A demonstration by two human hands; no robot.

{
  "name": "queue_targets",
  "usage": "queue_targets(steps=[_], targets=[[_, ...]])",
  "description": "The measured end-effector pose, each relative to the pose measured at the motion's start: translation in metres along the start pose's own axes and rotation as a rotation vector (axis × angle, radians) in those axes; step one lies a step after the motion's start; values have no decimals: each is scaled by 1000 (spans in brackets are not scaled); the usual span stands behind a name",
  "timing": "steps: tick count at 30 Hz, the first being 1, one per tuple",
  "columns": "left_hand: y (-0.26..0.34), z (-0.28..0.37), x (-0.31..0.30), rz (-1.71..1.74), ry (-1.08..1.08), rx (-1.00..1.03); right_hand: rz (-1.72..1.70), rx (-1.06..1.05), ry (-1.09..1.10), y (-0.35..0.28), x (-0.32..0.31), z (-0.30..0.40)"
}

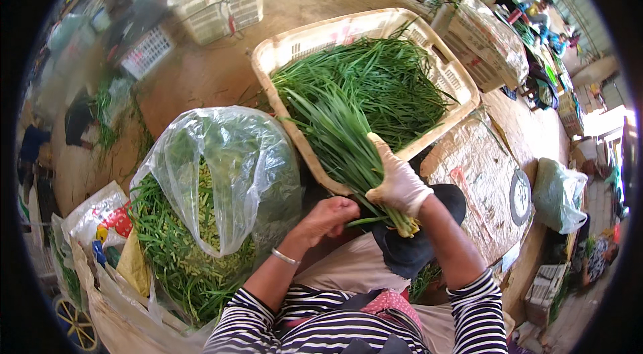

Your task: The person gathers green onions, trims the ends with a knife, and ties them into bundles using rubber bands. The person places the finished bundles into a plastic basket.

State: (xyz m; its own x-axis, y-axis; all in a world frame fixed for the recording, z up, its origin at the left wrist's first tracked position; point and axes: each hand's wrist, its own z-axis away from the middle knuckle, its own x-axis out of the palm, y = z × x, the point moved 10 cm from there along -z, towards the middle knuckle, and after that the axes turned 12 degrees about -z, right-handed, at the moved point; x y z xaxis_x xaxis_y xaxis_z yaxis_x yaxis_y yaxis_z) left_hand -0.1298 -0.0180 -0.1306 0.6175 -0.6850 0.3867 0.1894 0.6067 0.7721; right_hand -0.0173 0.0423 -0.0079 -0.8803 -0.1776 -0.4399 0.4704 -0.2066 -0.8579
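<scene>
My right hand (402, 183), in a pale glove, grips a bunch of long green leafy stalks (341, 125) near its yellowish root ends. The leaves fan out up and to the left, over the rim of a cream plastic crate (311, 153). More loose green leaves (387, 77) fill that crate. My left hand (329, 218), bare and with a bangle on the wrist, is curled just left of the bunch's lower end. One green blade sticks out beside its fingers; whether they pinch it I cannot tell.
At the left stands a clear plastic bag (274, 168) with cut green trimmings. A foil-like wrapped surface (467, 163) lies at the right. White crates (221, 7) stand beyond on the floor. Several people work farther off, among them a person (598, 253) at the far right.
</scene>
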Motion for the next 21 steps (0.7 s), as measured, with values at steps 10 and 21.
queue_targets(steps=[10, 21], targets=[[142, -11, 129, 588, -457, 685, -186, -108, 222, -49, -75, 150], [177, -63, 359, -157, -371, 878, -478, -303, 982, -5, -232, 322]])
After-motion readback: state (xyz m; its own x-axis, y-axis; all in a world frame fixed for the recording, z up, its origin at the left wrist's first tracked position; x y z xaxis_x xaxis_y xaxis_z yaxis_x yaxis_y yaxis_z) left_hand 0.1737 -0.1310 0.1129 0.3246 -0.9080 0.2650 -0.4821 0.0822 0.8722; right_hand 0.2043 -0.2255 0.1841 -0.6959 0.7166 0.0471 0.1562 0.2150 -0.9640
